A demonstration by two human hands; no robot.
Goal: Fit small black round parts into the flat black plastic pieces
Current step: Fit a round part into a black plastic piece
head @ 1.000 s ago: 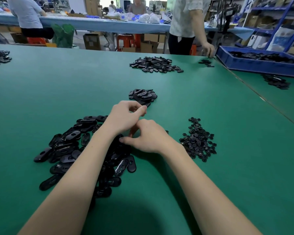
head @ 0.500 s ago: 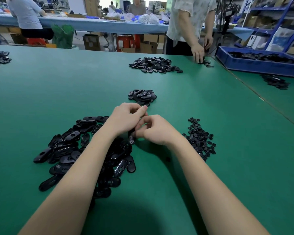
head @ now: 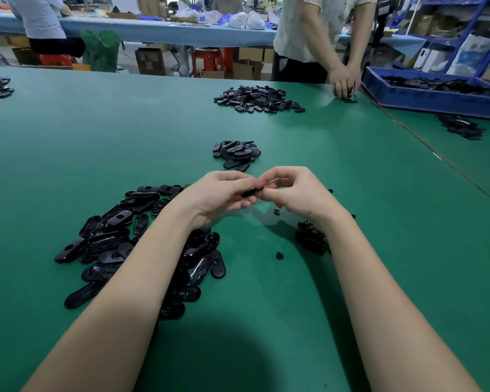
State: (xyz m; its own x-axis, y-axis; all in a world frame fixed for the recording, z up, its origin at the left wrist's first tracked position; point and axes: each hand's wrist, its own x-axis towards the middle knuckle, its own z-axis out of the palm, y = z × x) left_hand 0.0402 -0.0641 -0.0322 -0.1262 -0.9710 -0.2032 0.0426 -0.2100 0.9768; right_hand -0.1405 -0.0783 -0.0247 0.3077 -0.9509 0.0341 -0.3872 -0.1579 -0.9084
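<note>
A flat black plastic piece [head: 252,191] is held above the green table between both hands. My left hand [head: 218,196] grips its left end with curled fingers. My right hand [head: 294,190] pinches its right end; any round part between the fingers is hidden. A large heap of flat black oval pieces [head: 111,239] lies under my left forearm. The small black round parts [head: 311,239] form a pile under my right wrist, with two loose round parts [head: 279,256] lying in front of it.
A small pile of black pieces [head: 235,153] lies just beyond my hands, a bigger pile [head: 258,99] farther back. A person [head: 343,83] stands at the far edge, hands on the green table [head: 125,131]. A blue tray [head: 436,94] of parts sits at the right.
Both hands rose off the heap and moved right, bringing a flat piece up between them. The person at the far edge brought both hands together on the table.
</note>
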